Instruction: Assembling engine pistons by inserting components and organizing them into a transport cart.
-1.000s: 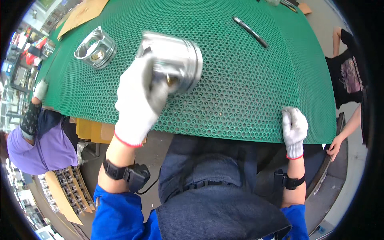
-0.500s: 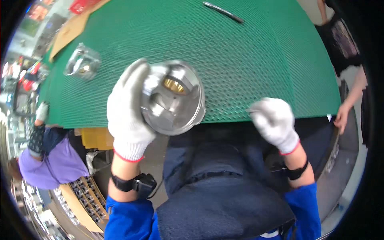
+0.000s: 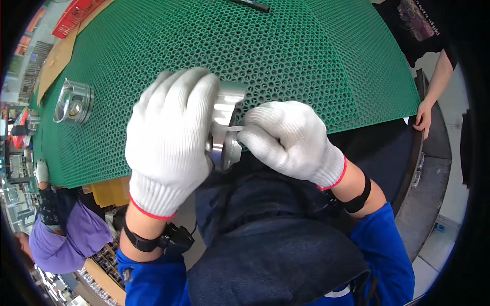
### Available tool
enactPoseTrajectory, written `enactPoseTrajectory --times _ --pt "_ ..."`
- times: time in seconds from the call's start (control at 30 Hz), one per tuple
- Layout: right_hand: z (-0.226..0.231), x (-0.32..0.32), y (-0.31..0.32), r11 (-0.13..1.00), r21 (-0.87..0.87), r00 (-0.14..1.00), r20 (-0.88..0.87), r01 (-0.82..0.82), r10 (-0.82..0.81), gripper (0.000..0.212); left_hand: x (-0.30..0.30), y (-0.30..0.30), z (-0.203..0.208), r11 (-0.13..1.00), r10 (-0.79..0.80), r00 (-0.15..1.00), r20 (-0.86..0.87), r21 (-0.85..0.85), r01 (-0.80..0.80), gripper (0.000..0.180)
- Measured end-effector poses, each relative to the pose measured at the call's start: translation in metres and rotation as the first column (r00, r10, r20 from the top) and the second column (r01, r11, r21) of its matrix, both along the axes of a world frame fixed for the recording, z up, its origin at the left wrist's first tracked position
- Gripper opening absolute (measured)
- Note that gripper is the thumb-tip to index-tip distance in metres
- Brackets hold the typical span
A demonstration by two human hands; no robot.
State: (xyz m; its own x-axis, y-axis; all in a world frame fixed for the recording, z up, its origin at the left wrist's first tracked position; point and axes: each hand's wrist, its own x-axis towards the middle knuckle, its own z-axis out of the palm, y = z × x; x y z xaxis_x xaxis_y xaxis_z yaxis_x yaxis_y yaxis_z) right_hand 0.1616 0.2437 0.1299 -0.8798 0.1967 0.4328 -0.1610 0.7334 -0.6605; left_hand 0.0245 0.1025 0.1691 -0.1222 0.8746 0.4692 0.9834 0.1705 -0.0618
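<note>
My left hand, in a white knitted glove, is wrapped around a shiny metal piston and holds it on its side above the mat's near edge. The back of the hand hides much of it. My right hand, gloved the same way, is closed in a pinch close to the piston's right face. From between its thumb and forefinger a thin, pale, blade-like strip juts toward the piston's rim and seems to touch it. A second piston stands on the green mat at the left.
A honeycomb-patterned green mat covers the table. A dark pen-like tool lies at its far side. Cardboard and a red crate are at the far left. A person in purple works at left; another's hand touches the table's right edge.
The piston has been turned from its open, hollow side to edge-on. My right hand has moved left and up to it, with the thin strip now showing. The view has shifted slightly.
</note>
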Motion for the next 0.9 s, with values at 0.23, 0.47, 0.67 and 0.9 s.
enactPoseTrajectory --times 0.23,0.47,0.67,0.9 --pt "0.014 -0.007 0.008 0.900 0.435 0.996 0.086 -0.025 -0.014 0.026 -0.039 0.043 0.017 0.977 0.007 0.995 0.102 -0.214 0.016 0.026" --pt "0.033 -0.007 0.021 0.894 0.401 0.911 0.412 -0.203 0.022 0.030 -0.053 0.082 0.030 0.831 0.140 0.986 0.088 -0.553 -0.069 0.027" --pt "0.032 0.023 0.022 0.924 -0.066 0.821 0.437 -0.378 0.367 0.023 -0.052 0.039 0.015 0.990 -0.116 0.954 0.275 -0.042 0.133 0.032" --pt "0.059 -0.042 -0.072 0.662 0.145 0.673 0.049 -0.736 0.738 0.030 -0.109 -0.110 -0.045 0.781 -0.098 0.637 0.765 0.455 -0.427 0.055"
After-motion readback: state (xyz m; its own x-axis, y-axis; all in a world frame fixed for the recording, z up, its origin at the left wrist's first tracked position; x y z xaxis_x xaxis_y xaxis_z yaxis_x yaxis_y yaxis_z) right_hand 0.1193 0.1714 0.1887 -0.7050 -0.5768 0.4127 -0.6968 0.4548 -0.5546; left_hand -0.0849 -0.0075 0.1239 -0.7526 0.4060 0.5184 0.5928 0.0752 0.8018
